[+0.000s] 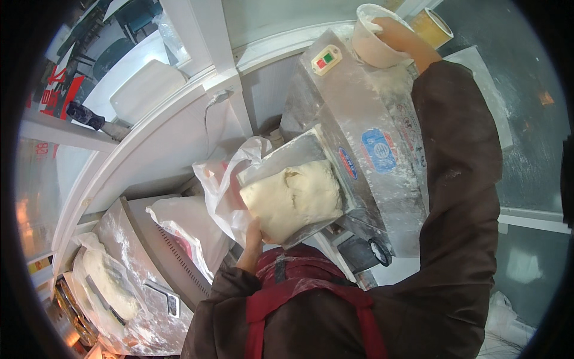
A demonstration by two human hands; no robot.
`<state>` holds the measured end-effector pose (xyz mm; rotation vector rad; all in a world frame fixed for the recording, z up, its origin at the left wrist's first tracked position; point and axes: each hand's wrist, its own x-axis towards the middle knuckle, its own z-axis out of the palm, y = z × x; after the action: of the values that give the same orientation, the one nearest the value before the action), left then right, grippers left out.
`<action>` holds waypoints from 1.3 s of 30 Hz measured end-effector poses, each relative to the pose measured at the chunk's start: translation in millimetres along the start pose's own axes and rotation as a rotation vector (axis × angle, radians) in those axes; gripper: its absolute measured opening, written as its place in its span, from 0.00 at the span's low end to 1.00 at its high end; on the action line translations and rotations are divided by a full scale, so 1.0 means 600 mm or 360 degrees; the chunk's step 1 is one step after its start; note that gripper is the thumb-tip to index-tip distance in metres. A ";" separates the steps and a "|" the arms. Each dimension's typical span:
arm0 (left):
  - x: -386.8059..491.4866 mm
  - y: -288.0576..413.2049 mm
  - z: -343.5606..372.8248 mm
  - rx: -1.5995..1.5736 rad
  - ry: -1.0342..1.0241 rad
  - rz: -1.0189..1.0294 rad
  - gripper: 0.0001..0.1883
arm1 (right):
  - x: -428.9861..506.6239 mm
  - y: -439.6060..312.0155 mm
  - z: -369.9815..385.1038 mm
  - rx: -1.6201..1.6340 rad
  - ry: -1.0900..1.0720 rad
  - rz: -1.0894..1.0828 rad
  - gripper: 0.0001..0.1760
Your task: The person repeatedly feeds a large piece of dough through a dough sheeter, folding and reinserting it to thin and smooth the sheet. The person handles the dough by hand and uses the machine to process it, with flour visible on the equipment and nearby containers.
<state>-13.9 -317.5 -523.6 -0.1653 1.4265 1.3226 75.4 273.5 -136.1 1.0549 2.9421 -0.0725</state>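
Observation:
A thick slab of pale dough (298, 197) lies in the metal feed tray (291, 150) of a dough-rolling machine (354, 116). Its near-left end hangs past the tray, and there my left hand (254, 235) holds it from the side, some fingers hidden beneath. My right arm stretches to the far right, where my right hand (389, 32) reaches into a white plastic bowl (376, 50). The bowl's inside is dusted with flour. My right fingertips are hidden in it, so what they hold does not show.
Open plastic sacks (190, 224) stand left of the tray. A floured metal counter (148, 330) carries a wrapped dough roll (110, 282), a knife (99, 289) and a metal-handled tool (168, 298). The machine has a switch box (326, 60) and a black handwheel (380, 252). A yellow container (431, 28) stands beside the bowl.

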 end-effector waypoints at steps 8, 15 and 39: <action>-0.006 0.022 0.011 0.0311 0.0115 0.0161 0.22 | -0.132 -0.064 -0.150 0.1258 0.0418 -0.0082 0.15; 0.017 0.027 -0.022 0.0170 -0.0174 -0.0287 0.27 | -0.335 -0.278 -0.020 0.2250 0.0525 0.0098 0.18; -0.009 0.051 -0.004 -0.0261 -0.0329 -0.0423 0.38 | -0.572 -0.412 0.613 0.1094 0.0300 0.1065 0.15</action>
<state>-35.5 -311.3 -501.6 -0.3072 1.0816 1.1979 182.7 -152.9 -483.7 2.1585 2.5531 -1.0643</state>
